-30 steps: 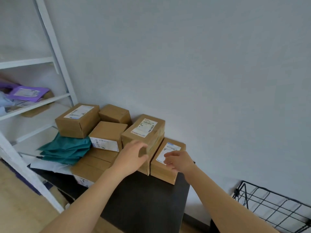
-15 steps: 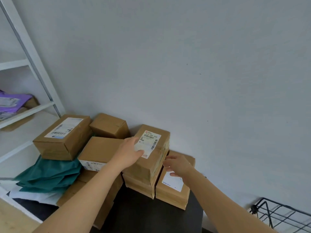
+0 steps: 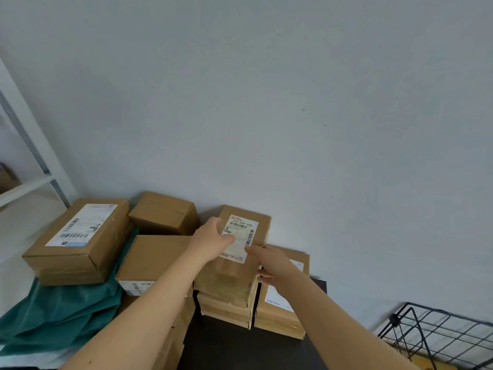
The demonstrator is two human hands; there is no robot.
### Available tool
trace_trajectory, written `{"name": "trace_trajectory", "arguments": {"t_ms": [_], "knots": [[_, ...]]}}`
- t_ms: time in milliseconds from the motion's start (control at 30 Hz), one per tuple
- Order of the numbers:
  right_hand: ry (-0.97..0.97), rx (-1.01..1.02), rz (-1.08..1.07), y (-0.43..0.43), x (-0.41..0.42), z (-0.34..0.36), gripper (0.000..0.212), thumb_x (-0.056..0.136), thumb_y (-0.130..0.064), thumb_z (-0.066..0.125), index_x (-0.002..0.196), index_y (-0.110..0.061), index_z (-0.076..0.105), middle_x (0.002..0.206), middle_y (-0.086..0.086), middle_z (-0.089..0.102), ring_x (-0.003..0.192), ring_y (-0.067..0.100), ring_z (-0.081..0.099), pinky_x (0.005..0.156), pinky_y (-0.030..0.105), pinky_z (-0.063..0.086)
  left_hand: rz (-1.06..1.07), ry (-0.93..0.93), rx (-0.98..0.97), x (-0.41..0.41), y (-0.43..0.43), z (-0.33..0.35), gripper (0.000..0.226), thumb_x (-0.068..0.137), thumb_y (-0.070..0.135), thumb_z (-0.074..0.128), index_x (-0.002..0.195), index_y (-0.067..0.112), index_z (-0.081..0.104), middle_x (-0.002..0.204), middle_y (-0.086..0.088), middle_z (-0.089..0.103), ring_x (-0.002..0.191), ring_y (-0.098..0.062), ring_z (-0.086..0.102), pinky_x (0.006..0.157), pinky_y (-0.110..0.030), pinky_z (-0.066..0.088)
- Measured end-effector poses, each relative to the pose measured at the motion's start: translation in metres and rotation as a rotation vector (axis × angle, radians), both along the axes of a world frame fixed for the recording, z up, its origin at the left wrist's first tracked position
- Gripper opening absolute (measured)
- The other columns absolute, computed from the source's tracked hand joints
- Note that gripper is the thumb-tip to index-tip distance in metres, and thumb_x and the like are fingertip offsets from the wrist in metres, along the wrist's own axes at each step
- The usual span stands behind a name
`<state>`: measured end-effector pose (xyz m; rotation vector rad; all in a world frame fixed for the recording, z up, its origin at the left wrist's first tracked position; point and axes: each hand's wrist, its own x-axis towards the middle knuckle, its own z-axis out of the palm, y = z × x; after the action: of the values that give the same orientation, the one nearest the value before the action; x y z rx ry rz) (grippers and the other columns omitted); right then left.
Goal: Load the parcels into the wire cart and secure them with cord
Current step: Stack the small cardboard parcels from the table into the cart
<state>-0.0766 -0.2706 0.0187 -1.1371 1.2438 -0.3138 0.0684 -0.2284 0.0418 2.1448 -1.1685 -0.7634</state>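
Several brown cardboard parcels sit on a dark table [image 3: 240, 348] against the wall. My left hand [image 3: 210, 243] grips the left side of the top labelled parcel [image 3: 240, 273] of a small stack, thumb on its white label. My right hand [image 3: 269, 263] presses against that parcel's right side, fingers down between it and a lower labelled parcel [image 3: 280, 313] to the right. The black wire cart [image 3: 442, 340] shows at the lower right, with nothing seen in the visible part. No cord is in view.
A large labelled box [image 3: 80, 241], a plain box [image 3: 164, 213] and another box [image 3: 154, 260] lie to the left over a green bag [image 3: 58, 319]. A white shelf frame [image 3: 32, 156] stands at the far left.
Both hands have closed in on the top labelled parcel: the left slid onto its label, the right moved up to its right side. The view has shifted closer and rightward.
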Motion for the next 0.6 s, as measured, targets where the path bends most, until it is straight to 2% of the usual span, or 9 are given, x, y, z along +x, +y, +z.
{"name": "trace_trajectory", "arguments": {"t_ms": [100, 267, 367, 467, 500, 533, 567, 600], "knots": [[-0.023, -0.012, -0.025, 0.003, 0.003, 0.008, 0.038, 0.085, -0.032, 0.062, 0.121, -0.02, 0.057, 0.115, 0.001, 0.064, 0.104, 0.021, 0.062, 0.078, 0.028, 0.051, -0.011, -0.023, -0.003, 0.002, -0.001, 0.007, 0.054, 0.088, 0.029, 0.058, 0.137, 0.017, 0.04, 0.126, 0.001, 0.056, 0.097, -0.015, 0.056, 0.086, -0.033, 0.05], [-0.014, -0.065, -0.085, 0.004, -0.003, 0.024, 0.032, 0.088, -0.025, 0.061, 0.118, -0.013, 0.058, 0.114, 0.004, 0.064, 0.107, 0.023, 0.06, 0.098, 0.037, 0.048, 0.028, 0.032, -0.059, 0.001, 0.0, 0.016, 0.058, 0.085, 0.03, 0.062, 0.137, 0.018, 0.042, 0.133, -0.004, 0.049, 0.108, -0.021, 0.055, 0.091, -0.038, 0.049], [-0.019, -0.102, -0.122, 0.009, -0.01, 0.034, 0.025, 0.089, -0.018, 0.058, 0.114, -0.014, 0.059, 0.103, 0.002, 0.064, 0.099, 0.021, 0.059, 0.097, 0.036, 0.048, 0.076, 0.075, -0.115, -0.003, 0.001, 0.018, 0.06, 0.083, 0.03, 0.063, 0.138, 0.019, 0.041, 0.133, -0.008, 0.045, 0.116, -0.026, 0.049, 0.096, -0.041, 0.046], [-0.01, -0.141, -0.156, 0.013, -0.016, 0.039, 0.024, 0.088, -0.014, 0.057, 0.113, -0.014, 0.058, 0.102, 0.001, 0.064, 0.104, 0.023, 0.058, 0.093, 0.035, 0.049, 0.118, 0.102, -0.157, -0.008, 0.005, 0.02, 0.058, 0.082, 0.027, 0.061, 0.137, 0.018, 0.043, 0.134, -0.009, 0.046, 0.12, -0.028, 0.047, 0.098, -0.038, 0.043], [0.0, -0.159, -0.172, 0.015, -0.018, 0.041, 0.024, 0.087, -0.013, 0.057, 0.112, -0.014, 0.058, 0.105, 0.002, 0.065, 0.106, 0.024, 0.058, 0.093, 0.036, 0.05, 0.13, 0.11, -0.189, -0.011, 0.009, 0.021, 0.047, 0.083, 0.026, 0.06, 0.129, 0.02, 0.051, 0.13, -0.007, 0.049, 0.117, -0.026, 0.048, 0.094, -0.034, 0.043], [0.001, -0.177, -0.192, 0.017, -0.02, 0.042, 0.021, 0.087, -0.013, 0.057, 0.108, -0.014, 0.058, 0.107, 0.003, 0.065, 0.105, 0.024, 0.059, 0.092, 0.036, 0.051, 0.144, 0.113, -0.222, -0.013, 0.011, 0.022, 0.024, 0.085, 0.024, 0.058, 0.108, 0.025, 0.06, 0.118, -0.004, 0.053, 0.109, -0.023, 0.05, 0.084, -0.03, 0.043], [-0.009, -0.192, -0.216, 0.018, -0.021, 0.045, 0.017, 0.087, -0.012, 0.057, 0.104, -0.015, 0.057, 0.107, 0.003, 0.065, 0.102, 0.023, 0.059, 0.087, 0.035, 0.052, 0.151, 0.102, -0.273, -0.017, 0.016, 0.025, 0.011, 0.086, 0.021, 0.056, 0.082, 0.032, 0.055, 0.099, 0.002, 0.054, 0.097, -0.02, 0.049, 0.072, -0.028, 0.039], [-0.025, -0.203, -0.242, 0.02, -0.023, 0.047, 0.015, 0.087, -0.011, 0.057, 0.101, -0.017, 0.056, 0.105, 0.003, 0.064, 0.1, 0.022, 0.058, 0.082, 0.032, 0.051, 0.157, 0.094, -0.345, -0.021, 0.017, 0.026, 0.029, 0.088, 0.019, 0.055, 0.067, 0.034, 0.043, 0.082, 0.008, 0.051, 0.087, -0.018, 0.045, 0.063, -0.027, 0.034]]}}
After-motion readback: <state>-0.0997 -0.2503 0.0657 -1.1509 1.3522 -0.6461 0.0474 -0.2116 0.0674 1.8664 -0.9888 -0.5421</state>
